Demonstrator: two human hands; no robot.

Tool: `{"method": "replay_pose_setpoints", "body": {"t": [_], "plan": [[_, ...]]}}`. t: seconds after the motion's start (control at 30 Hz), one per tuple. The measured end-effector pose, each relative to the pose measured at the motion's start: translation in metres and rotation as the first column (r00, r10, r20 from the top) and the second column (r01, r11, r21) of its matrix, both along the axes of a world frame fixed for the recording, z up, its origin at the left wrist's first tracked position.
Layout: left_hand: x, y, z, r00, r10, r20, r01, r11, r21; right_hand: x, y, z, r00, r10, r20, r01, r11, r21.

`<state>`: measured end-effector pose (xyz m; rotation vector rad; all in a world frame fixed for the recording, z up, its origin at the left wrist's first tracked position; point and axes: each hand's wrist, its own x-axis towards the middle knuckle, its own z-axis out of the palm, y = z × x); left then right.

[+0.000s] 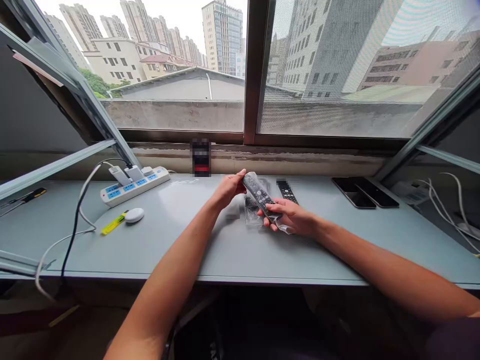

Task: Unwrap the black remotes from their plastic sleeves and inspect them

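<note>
At a grey-green desk (pixel 180 255) beneath an open window, a person's two hands come together over a black remote control (pixel 258 196) sheathed in clear plastic. The left hand (pixel 228 189) pinches the remote's far end between thumb and fingers, while the right hand (pixel 291 217) clamps its near end, fingers wrapped across the lower half. Both hands are closed on it and almost meet. The remote sits in the air just above the desk, its long axis on a slant: far end up and toward the person's left, near end down and toward the right, button face tipped up (the lettering on its keys is too small to read). A loose clear plastic bag (pixel 253 215) lies under the hands. Just beyond the right hand rests a second black remote (pixel 287 191), and farther right two black smartphones (pixel 376 192) lie side by side. Toward the left stand a white power strip (pixel 135 189) with blue switches, a white oval mouse (pixel 134 215) and a yellow utility knife (pixel 113 223), with black and white cables (pixel 77 225) trailing over the desk edge
</note>
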<state>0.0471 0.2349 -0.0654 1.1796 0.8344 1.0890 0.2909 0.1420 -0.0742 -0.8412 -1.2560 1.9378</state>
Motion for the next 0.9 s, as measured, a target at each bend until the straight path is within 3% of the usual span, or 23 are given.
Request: {"method": "replay_pose_setpoints", "body": {"t": [0.13,0.33,0.47,0.57,0.67,0.8,0.9], "plan": [[0.0,0.0,0.0,0.998,0.058,-0.012,-0.057,0.995,0.079,0.0,0.002,-0.001,0.999,-0.007,-0.044,0.006,1.0,-0.022],[0.005,-0.005,0.003,0.986,0.159,0.039,-0.162,0.983,0.084,0.0,0.004,0.003,0.999,0.005,-0.053,-0.007,0.999,-0.036],[0.006,-0.007,0.004,0.994,0.105,-0.039,-0.104,0.994,0.026,0.002,0.004,0.001,0.999,0.019,-0.05,-0.021,0.999,-0.028],[0.006,-0.006,0.002,0.991,0.107,-0.085,-0.101,0.992,0.074,0.005,0.006,-0.003,0.999,0.009,-0.048,-0.011,0.999,-0.03],[0.007,-0.003,-0.001,0.977,0.199,-0.077,-0.185,0.969,0.164,0.006,0.009,-0.006,0.999,0.03,-0.018,-0.03,0.999,-0.038],[0.007,-0.001,-0.001,0.935,0.35,-0.048,-0.321,0.899,0.299,0.004,0.011,-0.006,0.999,0.026,-0.048,-0.029,0.998,-0.058],[0.005,-0.002,0.002,0.926,0.377,-0.021,-0.357,0.892,0.277,0.003,0.01,-0.005,0.998,0.021,-0.054,-0.025,0.997,-0.07]]}}
